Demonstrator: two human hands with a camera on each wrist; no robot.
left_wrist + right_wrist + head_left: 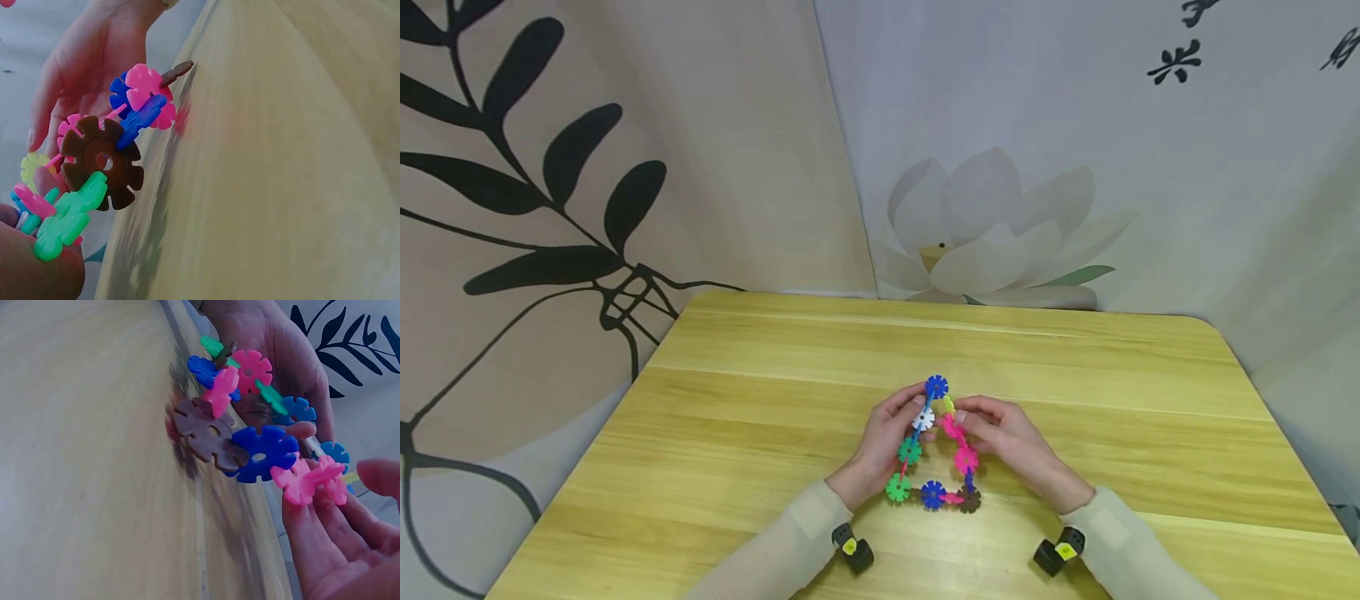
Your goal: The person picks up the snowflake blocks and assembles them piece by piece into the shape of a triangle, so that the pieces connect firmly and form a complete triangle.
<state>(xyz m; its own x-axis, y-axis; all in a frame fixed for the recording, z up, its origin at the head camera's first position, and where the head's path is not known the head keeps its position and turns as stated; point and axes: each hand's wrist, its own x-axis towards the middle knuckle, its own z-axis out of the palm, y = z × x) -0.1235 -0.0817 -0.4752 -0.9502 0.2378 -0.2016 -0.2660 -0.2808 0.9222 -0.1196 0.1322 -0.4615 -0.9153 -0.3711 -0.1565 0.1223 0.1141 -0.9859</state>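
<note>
Standing upright on the worktop (pixel 760 433) between 2 hands: a ring of snowflake discs (pixel 934 450), plastic toothed wheels slotted edge to edge into a rough triangle. Rising at the top, just beyond the fingertips, a blue disc (pixel 936 387); running down the left-hand side, a white disc (pixel 923 418), a teal-green disc (pixel 909 451) and a bright green disc (pixel 897 487); lying along the base near the wrists, another blue, a pink and a brown disc (pixel 970 499); climbing the right-hand side, 2 pink discs (pixel 966 459) and a yellow-green one by the fingertips.

Left hand (pixel 886 446) curling its fingers round the left side of the ring, thumb lying near the white disc. Right hand (pixel 1009 446) pinching the upper right side, fingers bending round the pink discs there.

Showing the brown disc (pixel 100 161) largest in the left wrist view, with a green disc (pixel 67 217) below it and the right hand's palm (pixel 87 69) behind. Showing a brown and a blue disc (pixel 265 451) foremost in the right wrist view, pink ones resting against the right fingers (pixel 319 537).

Blurring in both wrist views, so tooth counts staying unclear. Hiding behind the fingers: the joints at the top of the ring. Cutting off at the lower frame edge: both beige sleeves (pixel 778 542).
</note>
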